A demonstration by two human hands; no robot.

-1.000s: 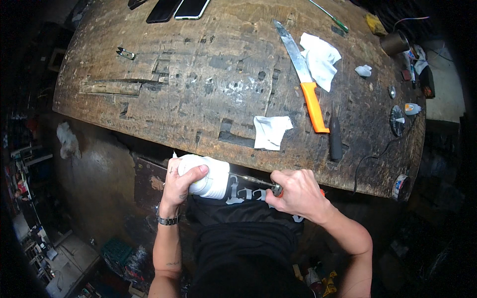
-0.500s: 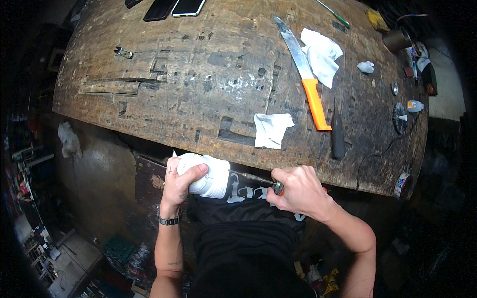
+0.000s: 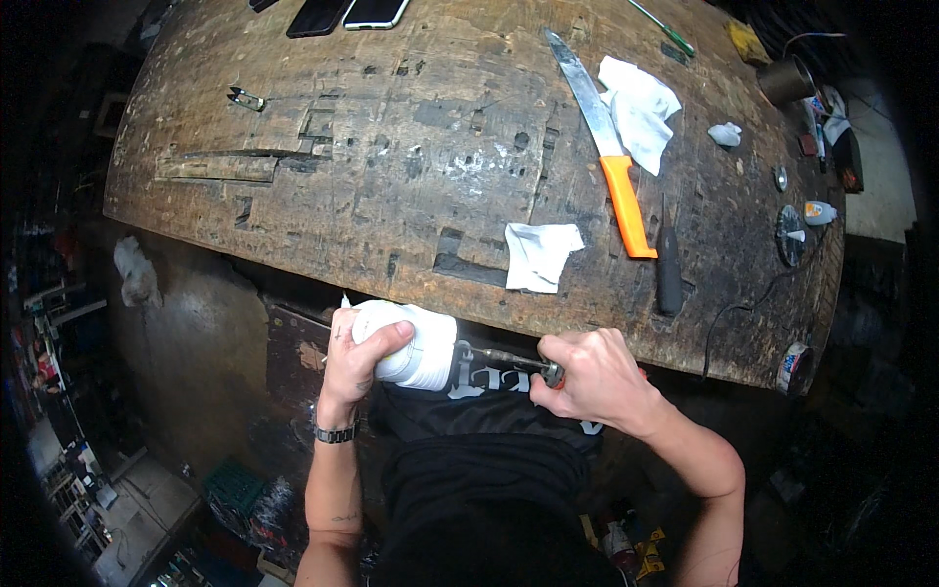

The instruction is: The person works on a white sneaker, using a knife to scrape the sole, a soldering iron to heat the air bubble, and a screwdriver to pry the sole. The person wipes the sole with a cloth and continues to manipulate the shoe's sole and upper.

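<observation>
My left hand is wrapped round a white rounded plastic container, its thumb lying across the top. The container is tilted on its side, its wide ribbed end facing right, in front of the bench edge. In my right hand is a soldering iron with a metal shaft and a reddish handle, mostly covered by the fingers. Its shaft points left at the container's ribbed end. Whether the tip touches the plastic, I cannot tell.
On the worn wooden bench lie an orange-handled knife, a dark-handled pointed tool and white cloth pieces. Two phones and small cutters are farther back. A black cord hangs over the right front edge.
The soldering iron's tip has shifted slightly toward me along the container's ribbed end. Both hands keep their grip, and the whole view has moved a little.
</observation>
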